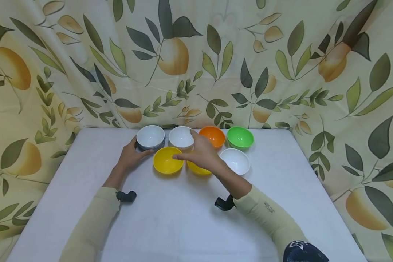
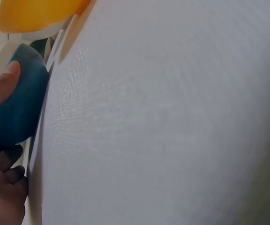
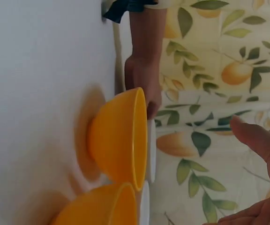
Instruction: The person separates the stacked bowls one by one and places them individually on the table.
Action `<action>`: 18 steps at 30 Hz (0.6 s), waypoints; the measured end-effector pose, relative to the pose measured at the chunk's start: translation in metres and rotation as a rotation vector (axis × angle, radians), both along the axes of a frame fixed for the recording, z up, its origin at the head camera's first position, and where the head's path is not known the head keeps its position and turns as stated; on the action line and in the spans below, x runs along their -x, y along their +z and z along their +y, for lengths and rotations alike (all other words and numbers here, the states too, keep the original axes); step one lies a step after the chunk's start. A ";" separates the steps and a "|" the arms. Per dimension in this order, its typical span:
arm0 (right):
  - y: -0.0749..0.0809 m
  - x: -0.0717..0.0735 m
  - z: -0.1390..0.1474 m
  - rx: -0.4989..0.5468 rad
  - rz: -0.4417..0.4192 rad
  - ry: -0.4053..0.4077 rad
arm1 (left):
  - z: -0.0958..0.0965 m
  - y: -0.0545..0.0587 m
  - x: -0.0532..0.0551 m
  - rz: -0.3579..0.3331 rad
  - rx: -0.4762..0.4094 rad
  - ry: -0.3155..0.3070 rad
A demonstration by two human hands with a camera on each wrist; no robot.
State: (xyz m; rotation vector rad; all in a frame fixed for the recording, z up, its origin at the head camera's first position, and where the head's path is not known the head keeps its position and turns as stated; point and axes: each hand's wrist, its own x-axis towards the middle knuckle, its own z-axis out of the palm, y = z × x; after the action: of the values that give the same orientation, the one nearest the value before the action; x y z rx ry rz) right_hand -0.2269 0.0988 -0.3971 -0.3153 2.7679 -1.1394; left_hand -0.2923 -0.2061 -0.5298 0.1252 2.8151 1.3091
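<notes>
At the far left of the bowls, a white bowl [image 1: 150, 135] sits nested in a blue bowl [image 2: 26, 101]. My left hand [image 1: 129, 155] grips this stack from its left side; in the left wrist view the thumb lies against the blue wall and the fingers curl beneath. My right hand [image 1: 203, 151] hovers over the front row with thumb and fingers spread, holding nothing. Below it are a left yellow bowl [image 1: 166, 163] and a second yellow bowl [image 1: 197, 169], partly covered by the hand. Behind them stands another white bowl [image 1: 179, 137].
An orange bowl [image 1: 215, 136] and a green bowl [image 1: 240, 137] stand at the back right, with a white bowl [image 1: 236, 162] in front of them. All rest near the back edge of a white-covered table [image 1: 170, 225]. A fruit-patterned curtain [image 1: 189, 87] hangs behind.
</notes>
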 end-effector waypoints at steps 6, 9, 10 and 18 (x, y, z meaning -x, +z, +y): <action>0.004 0.029 -0.038 -0.043 -0.001 0.030 | -0.001 -0.002 0.000 0.019 0.011 -0.012; 0.004 0.043 -0.056 -0.035 0.008 0.037 | -0.002 -0.002 0.000 0.024 0.014 -0.021; 0.003 0.047 -0.062 -0.028 0.014 0.042 | -0.003 -0.002 0.000 0.021 0.015 -0.021; -0.010 0.073 -0.090 -0.069 0.052 0.066 | -0.002 0.000 -0.002 0.007 0.015 -0.027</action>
State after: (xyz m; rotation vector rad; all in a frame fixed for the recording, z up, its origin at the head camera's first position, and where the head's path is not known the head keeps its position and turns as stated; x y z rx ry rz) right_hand -0.3003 0.0091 -0.4070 -0.4301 2.8112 -1.0319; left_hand -0.2906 -0.2085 -0.5298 0.1672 2.8181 1.2841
